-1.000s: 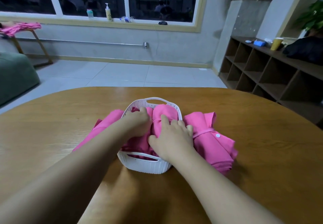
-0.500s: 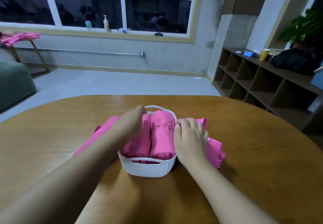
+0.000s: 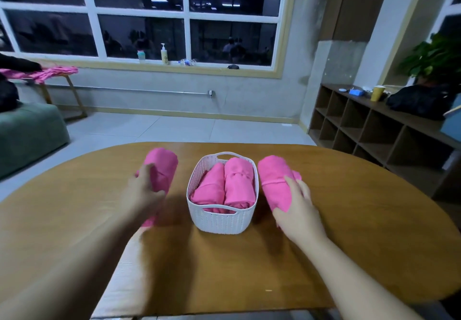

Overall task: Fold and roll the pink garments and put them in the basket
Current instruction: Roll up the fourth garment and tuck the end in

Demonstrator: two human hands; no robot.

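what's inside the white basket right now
Two rolled pink garments lie side by side in the basket: one on the left, one on the right. They fill it, so the basket's bottom and anything beneath them is hidden.

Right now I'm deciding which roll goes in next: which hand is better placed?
Probably the right hand: it rests flat on the right roll, close beside the basket. The left hand is blurred on the left roll, farther away.
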